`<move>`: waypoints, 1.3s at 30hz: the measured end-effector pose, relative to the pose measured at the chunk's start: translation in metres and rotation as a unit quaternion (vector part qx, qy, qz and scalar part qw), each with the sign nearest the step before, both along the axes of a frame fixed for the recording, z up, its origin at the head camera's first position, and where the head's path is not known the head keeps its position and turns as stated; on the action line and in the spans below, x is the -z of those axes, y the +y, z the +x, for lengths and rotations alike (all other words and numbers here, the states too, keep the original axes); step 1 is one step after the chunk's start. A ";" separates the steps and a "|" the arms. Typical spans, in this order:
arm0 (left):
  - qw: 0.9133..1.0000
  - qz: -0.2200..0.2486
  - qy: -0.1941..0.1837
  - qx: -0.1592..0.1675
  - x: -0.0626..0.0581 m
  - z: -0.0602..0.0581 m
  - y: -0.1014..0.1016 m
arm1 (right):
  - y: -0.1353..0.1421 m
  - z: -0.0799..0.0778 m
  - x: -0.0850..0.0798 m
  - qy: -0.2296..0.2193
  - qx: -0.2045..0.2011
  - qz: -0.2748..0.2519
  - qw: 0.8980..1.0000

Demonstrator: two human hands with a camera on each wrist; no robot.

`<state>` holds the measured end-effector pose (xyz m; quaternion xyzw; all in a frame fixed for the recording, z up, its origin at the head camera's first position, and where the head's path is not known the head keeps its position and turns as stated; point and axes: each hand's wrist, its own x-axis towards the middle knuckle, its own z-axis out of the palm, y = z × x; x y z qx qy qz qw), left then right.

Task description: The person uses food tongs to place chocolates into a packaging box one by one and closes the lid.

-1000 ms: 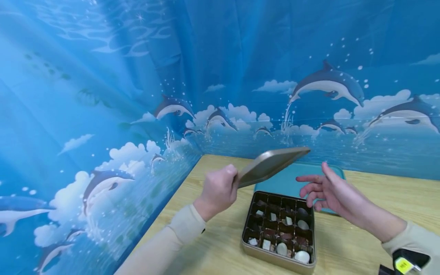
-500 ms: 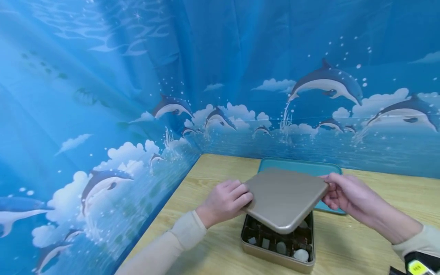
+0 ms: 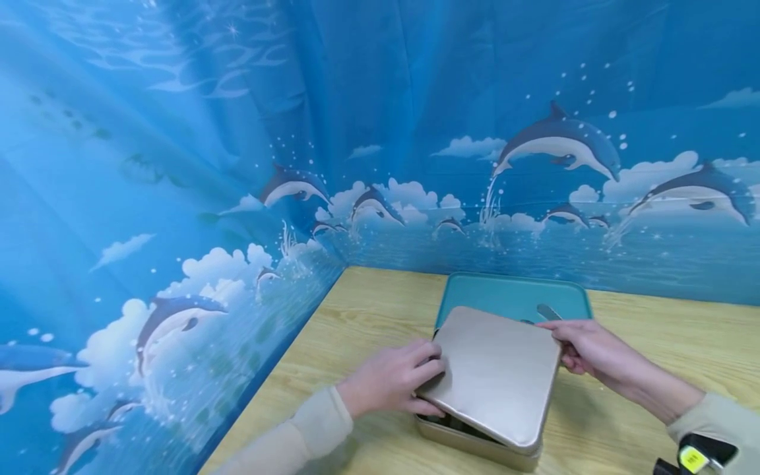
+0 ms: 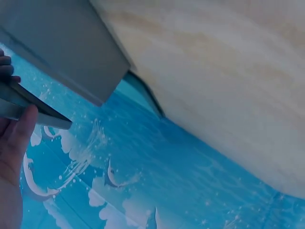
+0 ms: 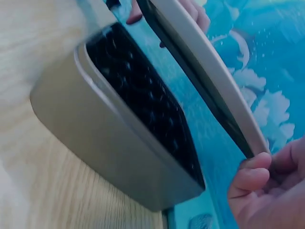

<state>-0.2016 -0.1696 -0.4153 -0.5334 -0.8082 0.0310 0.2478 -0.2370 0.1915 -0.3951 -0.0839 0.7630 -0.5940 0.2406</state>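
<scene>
A tan metal lid (image 3: pixel 495 376) slants just above the square tin (image 3: pixel 475 445) in the head view. My left hand (image 3: pixel 400 379) grips the lid's left edge, and my right hand (image 3: pixel 596 349) pinches its far right corner. From the right wrist, a gap shows between the raised lid (image 5: pixel 214 67) and the tin (image 5: pixel 109 129), with the dark divided insert (image 5: pixel 138 90) inside it. The head view hides most of the tin's contents beneath the lid. Part of the left hand (image 4: pixel 14 152) appears beside the lid's edge (image 4: pixel 52 119) in the left wrist view.
Behind the tin lies a teal tray (image 3: pixel 493 290), with a small grey object (image 3: pixel 547 311) on it, partly hidden. The light wooden table (image 3: pixel 380 297) meets a blue dolphin-printed curtain (image 3: pixel 380 132) at the back and left.
The lid was tilted up in my left hand alone; then my right hand took its other side. Both hands have since lowered and turned it over the tin, covering the chocolates from above.
</scene>
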 end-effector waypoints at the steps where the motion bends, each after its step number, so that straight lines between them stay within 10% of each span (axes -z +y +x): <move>1: 1.000 -0.001 0.003 0.005 0.002 0.001 0.000 | -0.001 -0.003 0.003 0.000 -0.001 0.001 1.000; 13: 0.998 -0.010 0.067 0.005 0.017 0.021 0.000 | -0.007 -0.024 0.032 0.035 -0.022 0.033 0.999; 39: 1.000 0.012 -0.015 -0.020 0.030 0.028 -0.004 | -0.019 0.005 0.051 0.254 0.013 0.186 0.949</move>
